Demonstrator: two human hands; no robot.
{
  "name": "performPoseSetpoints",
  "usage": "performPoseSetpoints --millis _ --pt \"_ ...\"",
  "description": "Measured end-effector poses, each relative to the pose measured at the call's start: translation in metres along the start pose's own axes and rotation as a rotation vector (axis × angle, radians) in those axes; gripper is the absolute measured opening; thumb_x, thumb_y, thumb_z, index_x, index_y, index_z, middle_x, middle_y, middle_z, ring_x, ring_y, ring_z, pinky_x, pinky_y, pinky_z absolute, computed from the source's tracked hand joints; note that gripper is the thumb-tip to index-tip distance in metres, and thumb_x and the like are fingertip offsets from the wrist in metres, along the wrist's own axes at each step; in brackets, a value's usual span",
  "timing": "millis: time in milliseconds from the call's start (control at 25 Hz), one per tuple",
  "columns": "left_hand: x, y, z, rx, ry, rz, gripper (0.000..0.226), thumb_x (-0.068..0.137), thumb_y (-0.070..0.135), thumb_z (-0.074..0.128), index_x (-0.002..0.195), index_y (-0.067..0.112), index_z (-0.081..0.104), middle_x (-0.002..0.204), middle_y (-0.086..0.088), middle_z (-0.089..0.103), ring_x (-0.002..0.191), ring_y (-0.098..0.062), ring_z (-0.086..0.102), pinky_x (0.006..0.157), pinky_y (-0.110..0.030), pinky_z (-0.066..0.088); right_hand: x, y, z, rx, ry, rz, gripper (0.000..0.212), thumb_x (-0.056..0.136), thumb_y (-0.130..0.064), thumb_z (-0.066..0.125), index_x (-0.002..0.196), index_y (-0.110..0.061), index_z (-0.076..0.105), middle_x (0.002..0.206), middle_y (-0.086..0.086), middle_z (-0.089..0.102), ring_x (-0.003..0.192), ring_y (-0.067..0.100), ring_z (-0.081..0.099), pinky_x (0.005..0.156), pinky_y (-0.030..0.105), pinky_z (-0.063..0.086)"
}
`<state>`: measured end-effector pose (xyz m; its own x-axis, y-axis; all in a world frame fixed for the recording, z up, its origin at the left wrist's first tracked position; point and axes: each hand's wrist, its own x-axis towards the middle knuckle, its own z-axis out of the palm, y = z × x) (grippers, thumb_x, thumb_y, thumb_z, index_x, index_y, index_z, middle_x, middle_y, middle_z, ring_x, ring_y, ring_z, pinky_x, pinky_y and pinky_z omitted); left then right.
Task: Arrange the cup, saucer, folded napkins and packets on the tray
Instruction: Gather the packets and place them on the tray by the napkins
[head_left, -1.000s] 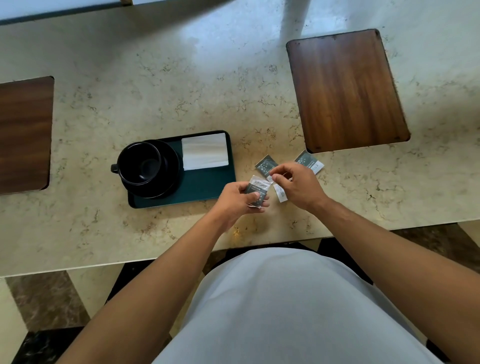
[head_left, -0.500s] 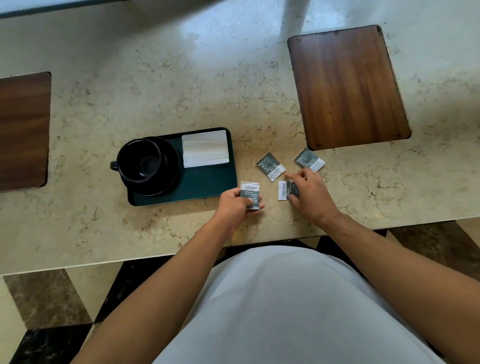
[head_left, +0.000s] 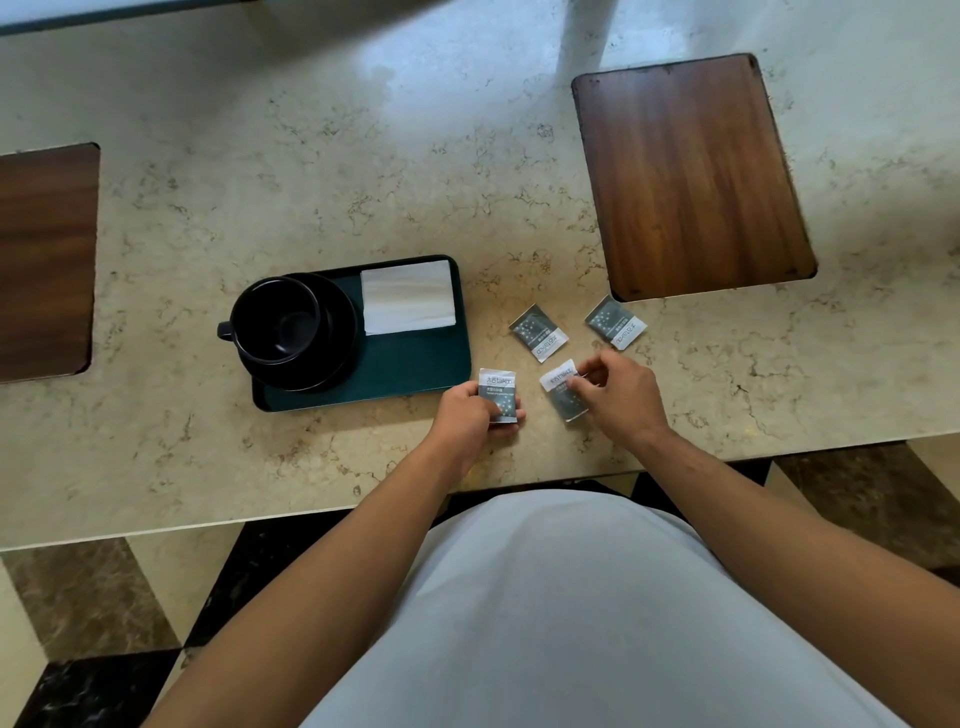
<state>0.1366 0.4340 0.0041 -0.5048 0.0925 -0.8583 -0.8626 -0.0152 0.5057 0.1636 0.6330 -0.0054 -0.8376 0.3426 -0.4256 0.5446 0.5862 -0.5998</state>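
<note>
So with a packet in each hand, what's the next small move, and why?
Probably the left hand sets its packet on the tray's bare strip in front of the napkin. The cup is already placed, that packet is nearest, and two more packets lie loose.

There is one view only, from a camera worn on the person's head, looking steeply down and slightly forward over the chest. The pale shirt fills the bottom centre of the frame and both forearms run up from the lower corners toward the middle. The marble counter (head_left: 311, 182) spans the upper two thirds; its near edge crosses the frame below centre, with tiled floor showing underneath at the lower left and right. The wide lens bows the counter edge. The dark tray (head_left: 405, 374) sits just left of centre, close to the camera.
</note>
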Motion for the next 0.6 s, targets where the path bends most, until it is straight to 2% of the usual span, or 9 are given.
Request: performPoseSetpoints --millis 40,120,200,280,360,440,600 --pt "-0.001 0.0 0.001 -0.021 -0.004 -0.005 0.035 0.097 -0.015 0.04 0.122 -0.004 0.063 0.114 -0.025 0.072 0.103 -0.038 0.074 0.087 -0.044 0.063 0.0 -0.004 0.001 0.099 -0.011 0.06 0.013 0.089 -0.028 0.079 0.094 -0.021 0.069 0.09 -0.006 0.072 0.084 0.011 0.068 0.069 0.022 0.052" --pt "-0.003 0.0 0.002 -0.091 -0.019 -0.013 0.037 0.093 -0.015 0.04 0.122 -0.007 0.062 0.111 -0.026 0.071 0.099 -0.039 0.072 0.083 -0.044 0.063 -0.001 -0.013 0.003 0.323 -0.085 0.151 0.012 0.088 -0.025 0.081 0.092 -0.02 0.071 0.092 -0.002 0.075 0.088 0.015 0.072 0.073 0.028 0.058" --pt "-0.005 -0.002 0.003 -0.151 -0.023 -0.017 0.038 0.088 -0.014 0.042 0.12 -0.008 0.063 0.109 -0.024 0.07 0.097 -0.037 0.071 0.076 -0.04 0.062 -0.002 -0.022 0.006 0.41 -0.148 0.158 0.011 0.087 -0.02 0.082 0.09 -0.018 0.072 0.095 0.003 0.077 0.087 0.018 0.074 0.072 0.03 0.06" --pt "-0.007 -0.002 0.002 -0.191 -0.051 -0.02 0.038 0.086 -0.012 0.044 0.118 -0.008 0.063 0.108 -0.026 0.069 0.094 -0.037 0.071 0.072 -0.039 0.063 -0.004 -0.029 0.01 0.412 -0.185 0.14 0.012 0.086 -0.019 0.082 0.091 -0.015 0.072 0.095 0.005 0.077 0.084 0.017 0.073 0.061 0.022 0.053" --pt "-0.008 -0.003 0.001 -0.224 -0.097 -0.012 0.035 0.088 -0.011 0.048 0.119 -0.007 0.064 0.111 -0.029 0.07 0.097 -0.039 0.072 0.081 -0.042 0.064 -0.006 -0.033 0.015 0.381 -0.206 0.112 0.015 0.085 -0.018 0.083 0.093 -0.012 0.072 0.094 0.006 0.076 0.078 0.015 0.07 0.056 0.02 0.05" --pt "-0.009 -0.003 0.001 -0.212 -0.128 0.009 0.032 0.094 -0.01 0.051 0.123 -0.007 0.064 0.117 -0.029 0.07 0.104 -0.04 0.072 0.087 -0.044 0.062 -0.009 -0.035 0.018 0.337 -0.219 0.089 0.015 0.085 -0.019 0.083 0.092 -0.012 0.072 0.092 0.007 0.076 0.075 0.015 0.069 0.059 0.023 0.052" --pt "-0.01 -0.003 0.001 -0.201 -0.123 0.031 0.031 0.1 -0.008 0.052 0.129 -0.005 0.061 0.122 -0.026 0.07 0.106 -0.036 0.073 0.083 -0.038 0.064 -0.01 -0.037 0.023 0.274 -0.212 0.061 0.019 0.086 -0.027 0.082 0.089 -0.011 0.073 0.086 0.002 0.076 0.074 0.013 0.07 0.068 0.029 0.058"
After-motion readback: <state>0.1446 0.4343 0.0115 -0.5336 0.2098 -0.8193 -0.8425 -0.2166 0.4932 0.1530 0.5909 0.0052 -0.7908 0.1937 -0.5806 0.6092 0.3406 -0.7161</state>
